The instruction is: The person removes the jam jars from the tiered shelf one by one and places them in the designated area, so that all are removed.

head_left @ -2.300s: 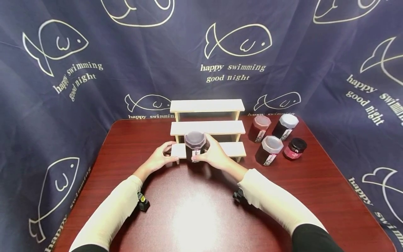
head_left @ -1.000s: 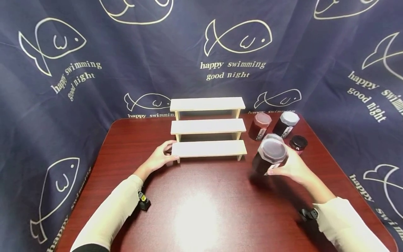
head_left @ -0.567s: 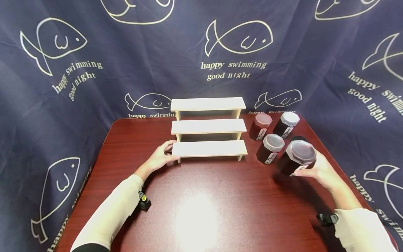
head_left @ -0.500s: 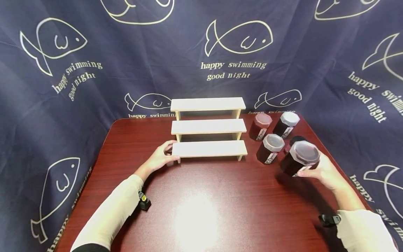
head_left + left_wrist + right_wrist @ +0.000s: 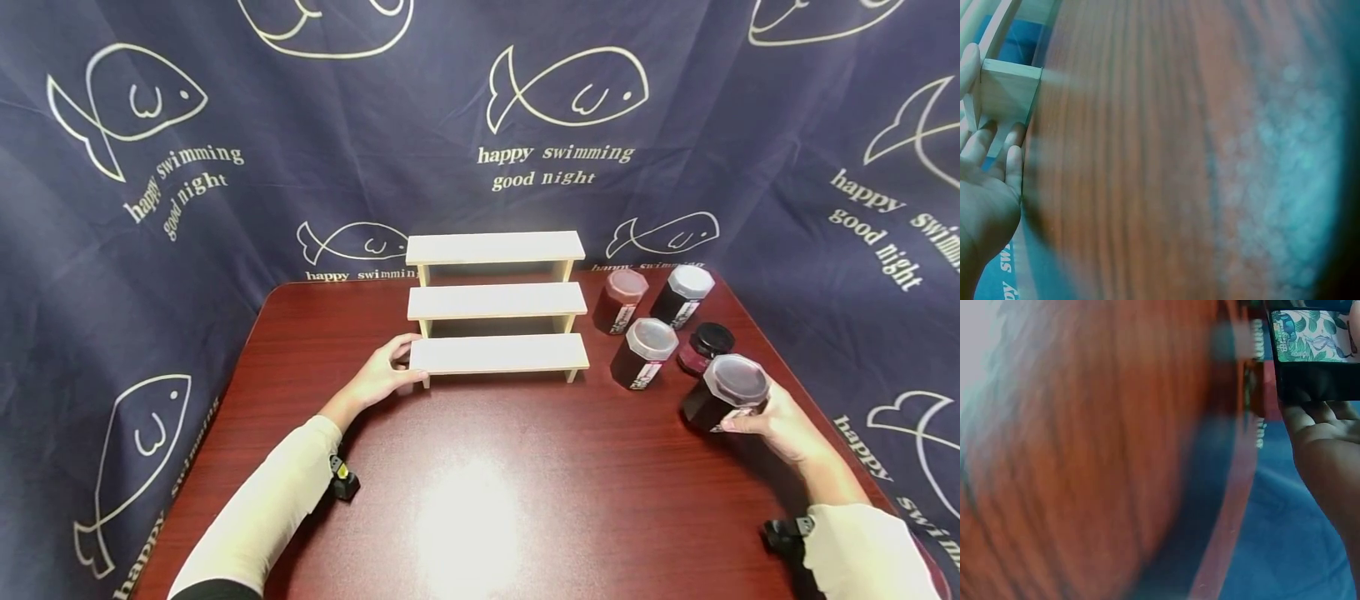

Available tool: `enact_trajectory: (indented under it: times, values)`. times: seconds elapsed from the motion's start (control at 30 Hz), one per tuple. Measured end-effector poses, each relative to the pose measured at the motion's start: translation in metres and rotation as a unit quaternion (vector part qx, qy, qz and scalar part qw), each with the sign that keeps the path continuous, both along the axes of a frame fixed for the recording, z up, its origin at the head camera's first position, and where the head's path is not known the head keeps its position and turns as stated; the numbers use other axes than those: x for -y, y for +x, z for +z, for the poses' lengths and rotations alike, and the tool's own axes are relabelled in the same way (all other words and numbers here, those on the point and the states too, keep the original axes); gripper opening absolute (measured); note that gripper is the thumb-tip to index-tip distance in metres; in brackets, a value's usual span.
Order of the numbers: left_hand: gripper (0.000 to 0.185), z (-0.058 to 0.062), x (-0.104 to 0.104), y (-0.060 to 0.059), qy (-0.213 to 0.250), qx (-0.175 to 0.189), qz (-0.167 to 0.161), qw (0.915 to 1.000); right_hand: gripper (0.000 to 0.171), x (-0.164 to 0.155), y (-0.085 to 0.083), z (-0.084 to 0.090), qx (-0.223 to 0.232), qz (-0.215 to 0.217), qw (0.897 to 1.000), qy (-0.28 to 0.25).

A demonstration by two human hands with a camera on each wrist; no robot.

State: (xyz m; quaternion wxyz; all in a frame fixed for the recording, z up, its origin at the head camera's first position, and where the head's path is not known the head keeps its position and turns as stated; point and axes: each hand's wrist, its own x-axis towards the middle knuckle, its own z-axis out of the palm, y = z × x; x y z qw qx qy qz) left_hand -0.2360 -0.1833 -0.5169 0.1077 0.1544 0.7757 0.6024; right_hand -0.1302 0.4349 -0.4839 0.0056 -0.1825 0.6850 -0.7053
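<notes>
At the right of the table in the head view, my right hand [image 5: 787,421] holds a dark octagonal jar [image 5: 723,396] with a translucent lid. Its thumb lies across the near side by the label, and the other fingers go behind. The right wrist view shows this jar's leafy printed label [image 5: 1313,336] and dark body. A pale wooden three-step display rack [image 5: 498,354] stands at the table's middle back. My left hand [image 5: 378,377] grips the left end of its lowest step; in the left wrist view the fingers [image 5: 979,147] reach round the board's end.
Left of the held jar stand a dark jar with a clear lid [image 5: 643,354], a reddish-lidded jar [image 5: 620,302] and a white-lidded jar [image 5: 681,297]. Just behind it is a small black-lidded jar [image 5: 705,348]. A blue fish-print curtain [image 5: 450,125] surrounds the table [image 5: 570,467].
My right hand has carried the dark jar from the lowest step rightward, past the other jars, and lowered it near the small black-lidded jar, uncovering that one. My left hand stays on the rack.
</notes>
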Motion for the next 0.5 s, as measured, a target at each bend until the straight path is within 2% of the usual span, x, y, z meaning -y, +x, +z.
enact_trajectory:
  times: [0.33,0.5]
  values:
    - [0.071,0.0,-0.001,0.0,0.013,0.002,0.001,0.9999,0.083,-0.024,-0.002,-0.02,0.025,0.036,0.998,-0.039]
    - [0.072,0.0,-0.002,0.0,0.007,0.005,0.0,1.0,0.082,-0.032,-0.003,-0.024,0.036,0.035,0.997,-0.055]
